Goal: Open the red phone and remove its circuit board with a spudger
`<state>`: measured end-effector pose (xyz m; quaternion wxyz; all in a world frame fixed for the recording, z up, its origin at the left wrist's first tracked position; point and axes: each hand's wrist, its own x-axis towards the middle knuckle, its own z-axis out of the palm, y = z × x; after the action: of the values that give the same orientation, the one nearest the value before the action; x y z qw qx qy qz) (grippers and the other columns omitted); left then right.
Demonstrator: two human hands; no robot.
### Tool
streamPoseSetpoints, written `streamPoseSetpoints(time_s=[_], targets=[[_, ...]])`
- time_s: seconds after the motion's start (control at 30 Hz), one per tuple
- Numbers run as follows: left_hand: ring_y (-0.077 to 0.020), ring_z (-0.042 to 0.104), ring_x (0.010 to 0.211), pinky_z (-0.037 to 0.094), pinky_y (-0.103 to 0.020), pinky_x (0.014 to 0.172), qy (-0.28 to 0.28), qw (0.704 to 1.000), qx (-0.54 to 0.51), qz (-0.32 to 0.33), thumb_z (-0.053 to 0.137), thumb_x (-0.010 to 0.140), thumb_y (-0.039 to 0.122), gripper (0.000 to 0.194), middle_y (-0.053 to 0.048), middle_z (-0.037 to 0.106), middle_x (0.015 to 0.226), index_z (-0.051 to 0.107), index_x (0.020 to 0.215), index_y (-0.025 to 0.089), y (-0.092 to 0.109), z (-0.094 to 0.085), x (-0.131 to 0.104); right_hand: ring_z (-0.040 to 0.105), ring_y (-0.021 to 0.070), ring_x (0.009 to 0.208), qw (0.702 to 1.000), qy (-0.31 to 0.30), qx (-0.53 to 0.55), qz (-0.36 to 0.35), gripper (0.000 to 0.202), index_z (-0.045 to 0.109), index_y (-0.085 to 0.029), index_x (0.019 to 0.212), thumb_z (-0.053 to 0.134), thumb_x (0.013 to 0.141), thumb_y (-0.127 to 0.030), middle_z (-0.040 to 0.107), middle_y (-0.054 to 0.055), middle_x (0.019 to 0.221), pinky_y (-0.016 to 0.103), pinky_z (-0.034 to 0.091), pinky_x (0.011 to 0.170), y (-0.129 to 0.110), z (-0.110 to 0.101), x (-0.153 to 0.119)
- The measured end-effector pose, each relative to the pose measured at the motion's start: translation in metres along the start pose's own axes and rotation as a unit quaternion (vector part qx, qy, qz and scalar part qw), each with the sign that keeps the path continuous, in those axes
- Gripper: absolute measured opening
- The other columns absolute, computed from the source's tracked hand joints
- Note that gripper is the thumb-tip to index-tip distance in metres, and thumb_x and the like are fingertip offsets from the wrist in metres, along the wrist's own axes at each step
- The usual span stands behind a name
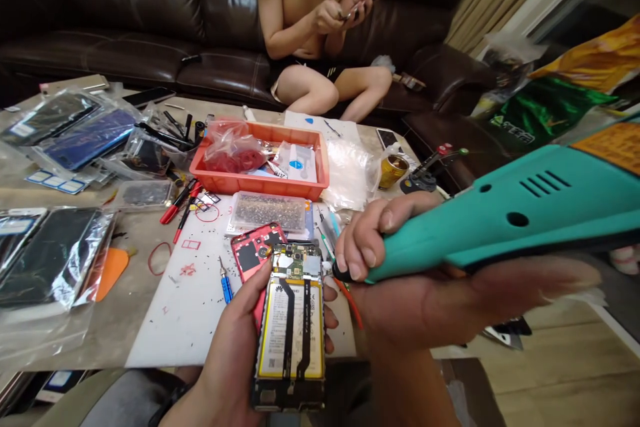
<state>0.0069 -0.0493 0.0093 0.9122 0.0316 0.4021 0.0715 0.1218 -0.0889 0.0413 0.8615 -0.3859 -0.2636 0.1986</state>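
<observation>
An opened phone [295, 327] lies in my left hand [245, 333], its circuit board, battery and two black ribbon cables facing up. The fingers wrap round its sides. My right hand [400, 280] holds a green power tool [480, 213], with the fingers curled over its narrow end. The tool's dark tip is just right of the phone's upper edge, close to the board; whether they touch is unclear. Beyond the phone lies a red phone back cover [253, 250]. A blue screwdriver [225, 283] rests on the white sheet [170, 307] to the left.
A coral tray [250, 183] with bags stands behind a clear box of screws [269, 213]. Bagged phone parts [60, 247] cover the left side. A gold cup [393, 172] stands at the right. A person [310, 20] sits on the sofa opposite, holding a phone.
</observation>
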Motion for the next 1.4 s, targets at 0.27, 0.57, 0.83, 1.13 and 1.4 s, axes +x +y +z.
streamPoseSetpoints(time_s=[0.27, 0.57, 0.83, 1.13, 1.4], targets=[[-0.0259, 0.073, 0.064, 0.059, -0.036, 0.065, -0.061, 0.997, 0.051, 0.006, 0.045, 0.098, 0.056, 0.06, -0.019, 0.078, 0.082, 0.076, 0.105, 0.004, -0.001, -0.017, 0.005, 0.049, 0.0121, 0.041, 1.0, -0.01, 0.01, 0.021, 0.063, 0.064, -0.02, 0.081, 0.059, 0.082, -0.083, 0.055, -0.003, 0.055, 0.023, 0.039, 0.037, 0.003, -0.004, 0.0], [-0.026, 0.072, 0.061, 0.057, -0.035, 0.06, -0.026, 0.999, 0.045, 0.006, 0.048, 0.097, 0.056, 0.058, -0.018, 0.077, 0.079, 0.075, 0.107, 0.006, -0.003, -0.017, 0.004, 0.049, 0.0128, 0.041, 0.999, -0.016, 0.009, 0.041, 0.062, 0.065, -0.022, 0.08, 0.067, 0.074, -0.084, 0.057, -0.004, 0.055, 0.023, 0.041, 0.036, 0.003, -0.004, -0.002], [-0.0245, 0.072, 0.06, 0.057, -0.034, 0.058, 0.011, 0.999, 0.045, 0.015, 0.048, 0.099, 0.053, 0.054, -0.015, 0.078, 0.078, 0.076, 0.105, 0.008, -0.003, -0.012, 0.001, 0.044, 0.0118, 0.036, 0.998, -0.041, -0.005, 0.056, 0.06, 0.065, -0.021, 0.071, 0.078, 0.066, -0.08, 0.054, -0.004, 0.05, 0.024, 0.036, 0.034, 0.003, 0.001, -0.001], [-0.0262, 0.074, 0.069, 0.06, -0.036, 0.068, -0.016, 0.999, 0.043, 0.018, 0.047, 0.098, 0.055, 0.057, -0.018, 0.079, 0.085, 0.077, 0.103, 0.006, -0.003, -0.015, 0.004, 0.044, 0.0101, 0.037, 0.997, -0.032, 0.054, 0.05, 0.06, 0.066, -0.022, 0.082, 0.075, 0.069, -0.08, 0.058, -0.004, 0.057, 0.02, 0.035, 0.032, 0.011, -0.009, -0.006], [-0.0239, 0.071, 0.064, 0.057, -0.032, 0.063, -0.037, 0.997, 0.064, 0.01, 0.048, 0.097, 0.056, 0.062, -0.02, 0.078, 0.082, 0.077, 0.107, 0.002, -0.002, -0.021, 0.006, 0.048, 0.0136, 0.04, 1.0, -0.009, 0.002, 0.022, 0.063, 0.064, -0.022, 0.078, 0.061, 0.079, -0.085, 0.054, -0.003, 0.054, 0.024, 0.037, 0.036, 0.005, -0.006, 0.001]])
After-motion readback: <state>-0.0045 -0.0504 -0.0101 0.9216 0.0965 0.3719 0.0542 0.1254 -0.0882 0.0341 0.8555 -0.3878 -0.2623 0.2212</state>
